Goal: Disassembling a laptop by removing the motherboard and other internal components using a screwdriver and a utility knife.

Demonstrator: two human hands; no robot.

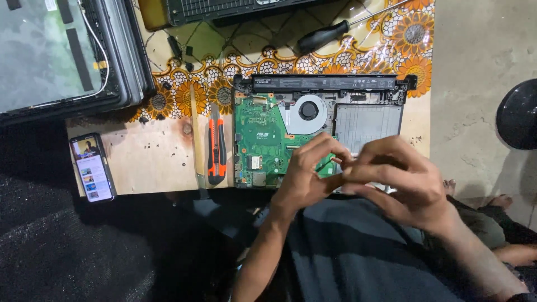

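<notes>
Both hands meet above the opened laptop [319, 131] on the table [145, 162]. Left hand [306, 170] and right hand [400, 179] pinch fingertips together; any held item is hidden. An orange utility knife [216, 146] lies left.

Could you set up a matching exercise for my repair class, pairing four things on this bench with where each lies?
Things:
1. utility knife
2. phone
3. screwdriver
4. cooling fan

Places:
A. at the left edge of the wooden board, screen lit
B. inside the opened laptop base, right of the green board
C. on the flowered cloth above the laptop base, lying at a slant
D. just left of the laptop base, lying lengthwise

Pairs: 1-D, 2-A, 3-C, 4-B.

The left hand and right hand meet fingertip to fingertip over the laptop base.
</notes>
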